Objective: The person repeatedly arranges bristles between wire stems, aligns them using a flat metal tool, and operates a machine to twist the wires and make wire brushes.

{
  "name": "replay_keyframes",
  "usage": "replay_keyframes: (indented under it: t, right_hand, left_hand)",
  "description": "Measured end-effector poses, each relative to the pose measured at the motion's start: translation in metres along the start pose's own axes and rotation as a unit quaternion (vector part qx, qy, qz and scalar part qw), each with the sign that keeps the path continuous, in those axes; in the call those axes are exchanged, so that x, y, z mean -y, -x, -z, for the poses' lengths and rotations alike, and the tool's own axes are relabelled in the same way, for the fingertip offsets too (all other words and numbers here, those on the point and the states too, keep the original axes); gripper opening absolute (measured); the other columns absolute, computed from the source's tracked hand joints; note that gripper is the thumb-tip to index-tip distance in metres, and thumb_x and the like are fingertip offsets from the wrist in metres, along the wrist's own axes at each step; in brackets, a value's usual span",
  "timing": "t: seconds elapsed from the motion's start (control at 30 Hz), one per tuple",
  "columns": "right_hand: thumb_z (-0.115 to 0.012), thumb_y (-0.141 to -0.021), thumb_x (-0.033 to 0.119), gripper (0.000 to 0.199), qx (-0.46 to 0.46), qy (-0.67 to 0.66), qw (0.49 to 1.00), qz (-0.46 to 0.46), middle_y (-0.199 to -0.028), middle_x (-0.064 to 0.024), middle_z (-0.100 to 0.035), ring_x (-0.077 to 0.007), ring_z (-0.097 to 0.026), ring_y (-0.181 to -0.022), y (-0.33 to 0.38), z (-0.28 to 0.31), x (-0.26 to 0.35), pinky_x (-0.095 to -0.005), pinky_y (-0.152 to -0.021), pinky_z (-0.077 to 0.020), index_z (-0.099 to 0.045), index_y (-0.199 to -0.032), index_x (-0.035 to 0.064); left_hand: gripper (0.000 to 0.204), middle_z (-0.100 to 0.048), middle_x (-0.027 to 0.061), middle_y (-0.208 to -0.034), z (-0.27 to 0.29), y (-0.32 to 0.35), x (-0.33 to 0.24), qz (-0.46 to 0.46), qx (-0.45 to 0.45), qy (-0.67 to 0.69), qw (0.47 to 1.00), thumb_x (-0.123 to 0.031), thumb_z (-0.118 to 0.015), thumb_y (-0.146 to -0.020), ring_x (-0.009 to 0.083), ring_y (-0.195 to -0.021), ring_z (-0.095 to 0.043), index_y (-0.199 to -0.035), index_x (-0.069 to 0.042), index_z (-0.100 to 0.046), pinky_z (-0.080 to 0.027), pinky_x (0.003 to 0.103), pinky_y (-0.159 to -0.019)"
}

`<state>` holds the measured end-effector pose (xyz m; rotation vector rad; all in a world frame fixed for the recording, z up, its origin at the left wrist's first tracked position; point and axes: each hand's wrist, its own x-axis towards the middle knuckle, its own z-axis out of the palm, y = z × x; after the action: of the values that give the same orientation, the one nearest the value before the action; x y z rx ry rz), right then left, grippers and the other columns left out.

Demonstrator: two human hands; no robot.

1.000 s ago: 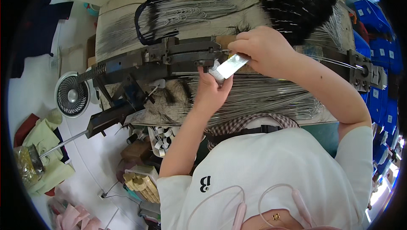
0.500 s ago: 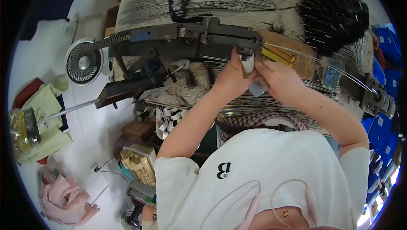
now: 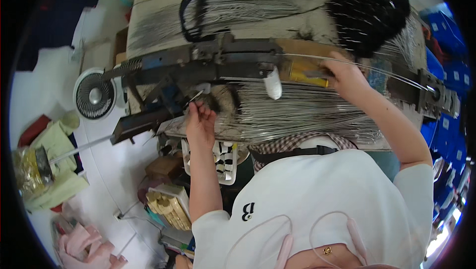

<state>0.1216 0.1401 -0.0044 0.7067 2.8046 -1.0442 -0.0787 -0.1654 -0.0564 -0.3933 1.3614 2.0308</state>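
Note:
My left hand (image 3: 200, 121) pinches the end of a thin metal wire (image 3: 194, 97) at the left side of a dark metal machine (image 3: 208, 65) on the workbench. My right hand (image 3: 347, 76) grips another thin wire (image 3: 391, 69) running along the machine's right side, beside a yellow block (image 3: 303, 74). A white lever handle (image 3: 272, 81) hangs from the machine between my hands. Below it lies a broad bundle of long grey wires (image 3: 297, 115).
A heap of black-tipped wires (image 3: 369, 11) sits at the back right, and a black-looped wire bundle (image 3: 218, 13) at the back. A small fan (image 3: 94, 95) stands on the left. Blue crates (image 3: 453, 80) line the right; boxes (image 3: 171, 204) crowd the floor.
My hands were together at the white lever handle. They have now parted: the left moved to the machine's left, the right moved out along the right-hand wire. The handle hangs free.

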Motion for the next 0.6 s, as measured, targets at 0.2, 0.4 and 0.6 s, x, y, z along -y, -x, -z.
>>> replay_keyframes:
  t: [0.2, 0.4, 0.6]
  right_hand:
    - [-0.057, -0.079, 0.002, 0.019, 0.023, -0.172, 0.985, 0.025, -0.086, -0.0081, -0.057, -0.0221, -0.056, -0.079, 0.037, 0.058, 0.019, -0.0308, -0.071, -0.0453, -0.056, -0.098, 0.0]
    - [-0.052, -0.087, 0.006, 0.024, -0.062, -0.3, 0.952, -0.01, -0.085, -0.0029, -0.057, -0.0109, -0.053, -0.08, 0.017, 0.09, 0.032, -0.0239, -0.073, -0.0449, -0.052, -0.109, -0.0024]
    - [-0.054, -0.083, 0.003, 0.026, -0.088, -0.308, 0.947, 0.016, -0.09, -0.0044, -0.056, -0.0113, -0.053, -0.08, 0.002, 0.069, 0.003, -0.0233, -0.074, -0.0433, -0.052, -0.109, 0.0007]
  left_hand:
    - [0.025, -0.047, -0.0013, -0.071, -0.064, 0.029, 0.006, 0.147, 0.193, -0.014, 0.97, -0.03, -0.051, -0.091, 0.0111, -0.064, -0.047, -0.088, -0.005, -0.052, -0.043, 0.023, -0.064]
    - [0.022, -0.055, 0.0038, -0.078, -0.24, 0.047, 0.051, 0.195, 0.591, -0.372, 0.688, -0.02, -0.047, -0.091, 0.0135, -0.061, -0.054, -0.09, 0.001, -0.054, -0.046, 0.026, -0.063]
    - [0.025, -0.05, -0.0002, -0.074, -0.23, 0.045, 0.078, 0.237, 0.329, -0.194, 0.893, -0.027, -0.05, -0.091, 0.0117, -0.063, -0.053, -0.092, -0.001, -0.054, -0.046, 0.025, -0.064]
